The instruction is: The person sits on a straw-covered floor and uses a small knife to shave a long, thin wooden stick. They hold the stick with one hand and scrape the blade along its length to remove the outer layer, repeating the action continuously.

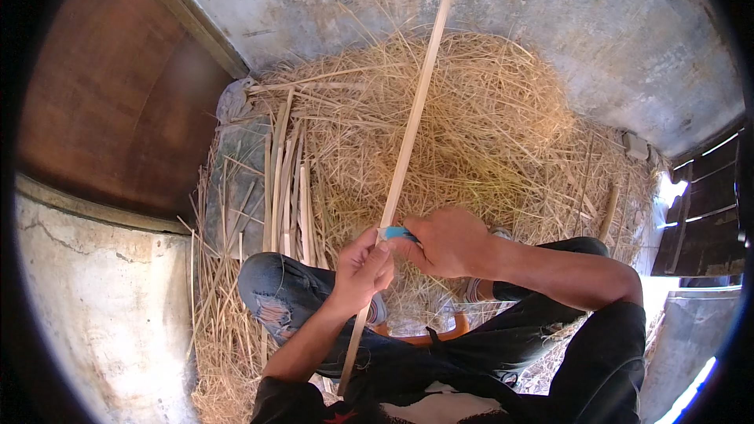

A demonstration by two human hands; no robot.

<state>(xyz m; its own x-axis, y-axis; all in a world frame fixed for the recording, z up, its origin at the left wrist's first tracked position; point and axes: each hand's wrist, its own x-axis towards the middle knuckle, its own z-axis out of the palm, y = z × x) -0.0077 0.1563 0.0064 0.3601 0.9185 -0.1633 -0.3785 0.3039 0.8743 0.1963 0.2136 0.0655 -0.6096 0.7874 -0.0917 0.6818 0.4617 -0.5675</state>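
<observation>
A long, pale strip of split bamboo or wood runs up and away from my lap, leaning slightly right toward the wall. My left hand is closed around its lower part. In my right hand is a small blue-handled cutter, gripped in the fist. Its short blade end lies against the strip just above my left fingers. The lower end of the strip passes down between my legs.
Several similar strips lie in a bundle to the left. Loose straw-like shavings heap up against the grey wall. A brown door panel stands at the left. Dark slats are at the right. Something curved and orange lies between my legs.
</observation>
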